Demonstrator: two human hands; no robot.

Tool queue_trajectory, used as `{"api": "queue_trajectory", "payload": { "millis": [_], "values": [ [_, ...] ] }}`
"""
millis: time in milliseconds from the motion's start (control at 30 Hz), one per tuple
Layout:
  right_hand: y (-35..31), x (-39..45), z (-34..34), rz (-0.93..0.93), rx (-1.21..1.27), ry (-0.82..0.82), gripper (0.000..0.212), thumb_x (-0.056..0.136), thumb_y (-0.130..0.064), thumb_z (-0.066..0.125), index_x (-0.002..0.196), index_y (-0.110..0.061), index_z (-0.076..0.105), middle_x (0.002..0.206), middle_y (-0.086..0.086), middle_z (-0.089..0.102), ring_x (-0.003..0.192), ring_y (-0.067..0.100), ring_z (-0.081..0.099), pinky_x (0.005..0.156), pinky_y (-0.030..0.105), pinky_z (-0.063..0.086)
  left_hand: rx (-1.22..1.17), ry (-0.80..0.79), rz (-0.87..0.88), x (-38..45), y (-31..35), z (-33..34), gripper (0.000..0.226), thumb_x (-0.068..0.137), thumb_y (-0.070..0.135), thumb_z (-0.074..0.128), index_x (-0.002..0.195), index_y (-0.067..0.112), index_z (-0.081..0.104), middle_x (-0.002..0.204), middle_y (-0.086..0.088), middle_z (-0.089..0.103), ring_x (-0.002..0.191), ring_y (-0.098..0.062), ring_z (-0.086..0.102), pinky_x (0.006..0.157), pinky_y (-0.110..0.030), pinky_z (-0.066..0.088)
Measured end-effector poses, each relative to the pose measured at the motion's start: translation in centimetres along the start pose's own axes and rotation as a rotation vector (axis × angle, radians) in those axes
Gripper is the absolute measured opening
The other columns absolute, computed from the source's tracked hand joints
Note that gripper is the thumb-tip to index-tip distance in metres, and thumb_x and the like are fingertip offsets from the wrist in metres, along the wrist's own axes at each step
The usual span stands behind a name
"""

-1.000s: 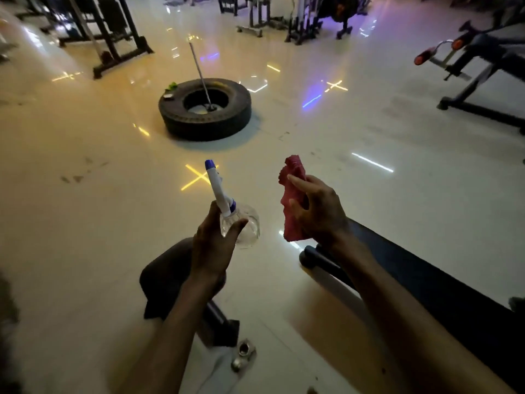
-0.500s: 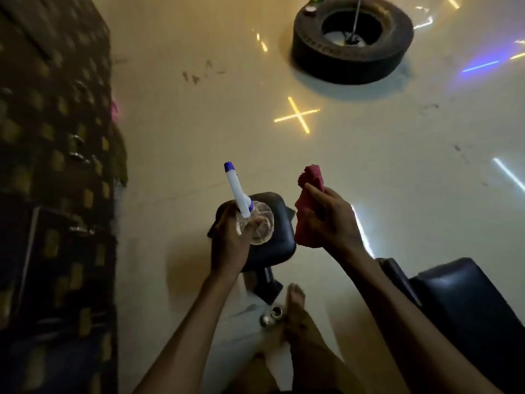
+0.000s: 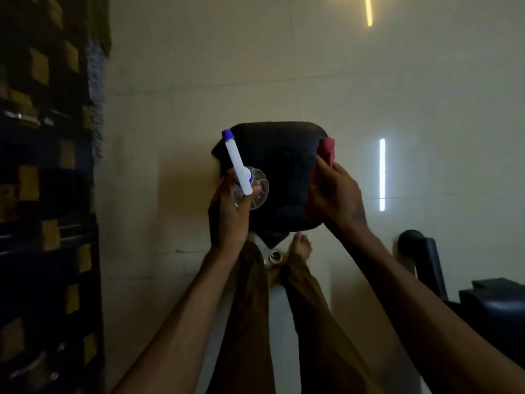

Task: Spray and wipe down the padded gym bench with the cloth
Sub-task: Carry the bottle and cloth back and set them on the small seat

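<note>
A black padded bench seat (image 3: 284,172) lies directly below me, seen from above. My left hand (image 3: 230,214) grips a clear spray bottle (image 3: 251,189) with a white nozzle and blue tip, held over the pad's left side. My right hand (image 3: 338,200) is closed on a red cloth (image 3: 326,152) that rests against the pad's right edge. The rest of the cloth is hidden under my fingers.
A dark rack with yellow squares (image 3: 45,194) fills the left side. Another black padded bench part (image 3: 488,302) stands at the lower right. My bare feet (image 3: 301,245) and brown trousers are beside a metal post (image 3: 274,257) under the pad. The pale floor shows light streaks.
My view has swung down over the small pad. Both hands have come in over it, and the red cloth now touches its right edge. The tyre has left the view.
</note>
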State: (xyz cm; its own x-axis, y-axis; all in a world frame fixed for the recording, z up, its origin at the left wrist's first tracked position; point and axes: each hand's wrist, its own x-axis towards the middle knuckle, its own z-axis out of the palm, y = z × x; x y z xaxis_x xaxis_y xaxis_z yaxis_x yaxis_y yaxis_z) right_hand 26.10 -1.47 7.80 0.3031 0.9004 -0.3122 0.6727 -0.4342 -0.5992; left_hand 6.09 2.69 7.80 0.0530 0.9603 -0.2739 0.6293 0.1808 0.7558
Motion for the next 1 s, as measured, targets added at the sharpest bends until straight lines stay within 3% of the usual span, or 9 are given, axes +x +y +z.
{"api": "queue_trajectory", "payload": {
  "millis": [133,300,467,533,633,733,833,933,1000],
  "values": [
    [0.7,3.4,4.2,-0.053,0.084,-0.052,0.057,0.096,-0.007,0.060,0.149,-0.014,0.042,0.144,0.012,0.052,0.124,0.023,0.054,0.096,0.024,0.040,-0.017,-0.004,-0.013,3.5,-4.1,2.5,0.049,0.094,0.032,0.068,0.138,0.016,0.052,0.125,-0.005,0.065,0.113,-0.020,0.063,0.090,-0.033,0.056],
    [4.8,7.2,8.0,-0.047,0.058,-0.062,0.061,0.094,-0.005,0.060,0.151,-0.016,0.041,0.146,0.012,0.047,0.126,0.025,0.052,0.098,0.027,0.043,-0.001,0.008,0.039,5.8,-7.0,4.7,0.047,0.095,0.026,0.068,0.136,0.010,0.054,0.127,-0.007,0.064,0.118,-0.016,0.058,0.087,-0.006,0.042],
    [8.5,7.5,9.7,0.051,-0.079,-0.146,0.068,0.091,0.001,0.057,0.153,-0.018,0.036,0.159,0.012,0.024,0.138,0.034,0.041,0.099,0.027,0.042,0.038,0.038,0.121,5.7,-8.6,5.8,0.045,0.095,0.023,0.068,0.134,0.004,0.055,0.128,-0.012,0.062,0.121,-0.022,0.056,0.097,-0.017,0.044],
    [8.3,7.4,9.8,0.084,-0.078,-0.145,0.068,0.091,0.002,0.058,0.152,-0.020,0.038,0.159,0.011,0.023,0.140,0.032,0.038,0.098,0.019,0.035,0.037,0.031,0.125,5.6,-8.7,5.8,0.047,0.094,0.026,0.067,0.133,0.003,0.054,0.127,-0.013,0.062,0.122,-0.024,0.056,0.099,-0.017,0.044],
    [8.1,7.1,9.7,0.122,-0.010,-0.073,0.063,0.089,0.004,0.061,0.146,-0.019,0.046,0.154,0.013,0.030,0.134,0.024,0.041,0.093,-0.005,0.026,0.054,0.016,0.109,5.5,-9.2,5.7,0.050,0.093,0.025,0.069,0.136,0.004,0.054,0.134,-0.013,0.060,0.127,-0.028,0.055,0.104,-0.036,0.048],
    [8.4,6.5,9.5,0.107,0.023,-0.010,0.057,0.090,0.007,0.057,0.142,-0.016,0.051,0.151,0.013,0.034,0.126,0.012,0.038,0.082,-0.011,0.027,0.107,0.009,0.109,5.6,-10.0,5.7,0.052,0.092,0.023,0.069,0.137,0.002,0.053,0.137,-0.016,0.059,0.129,-0.031,0.055,0.104,-0.042,0.048],
    [8.6,5.9,9.7,0.112,-0.050,-0.011,0.054,0.095,-0.001,0.057,0.145,-0.019,0.047,0.156,0.013,0.029,0.131,0.015,0.036,0.096,0.002,0.039,0.114,0.002,0.143,5.8,-10.3,5.6,0.046,0.092,0.017,0.069,0.135,0.006,0.055,0.133,-0.014,0.061,0.125,-0.030,0.057,0.102,-0.040,0.050],
    [8.5,4.9,10.3,0.119,-0.289,0.018,0.065,0.094,-0.020,0.066,0.152,-0.020,0.038,0.157,0.022,0.028,0.139,0.041,0.036,0.113,0.050,0.038,0.087,0.004,0.174,5.7,-10.3,5.4,0.044,0.093,0.016,0.068,0.135,0.011,0.054,0.132,-0.013,0.061,0.125,-0.027,0.057,0.101,-0.037,0.050],
    [7.4,4.0,10.9,-0.015,-0.327,0.016,0.065,0.091,-0.026,0.068,0.149,-0.019,0.041,0.151,0.021,0.039,0.136,0.040,0.039,0.109,0.053,0.035,0.080,-0.002,0.182,5.5,-10.4,5.4,0.047,0.094,0.018,0.068,0.136,0.005,0.053,0.135,-0.015,0.059,0.127,-0.030,0.055,0.102,-0.044,0.050]
  ]
}}
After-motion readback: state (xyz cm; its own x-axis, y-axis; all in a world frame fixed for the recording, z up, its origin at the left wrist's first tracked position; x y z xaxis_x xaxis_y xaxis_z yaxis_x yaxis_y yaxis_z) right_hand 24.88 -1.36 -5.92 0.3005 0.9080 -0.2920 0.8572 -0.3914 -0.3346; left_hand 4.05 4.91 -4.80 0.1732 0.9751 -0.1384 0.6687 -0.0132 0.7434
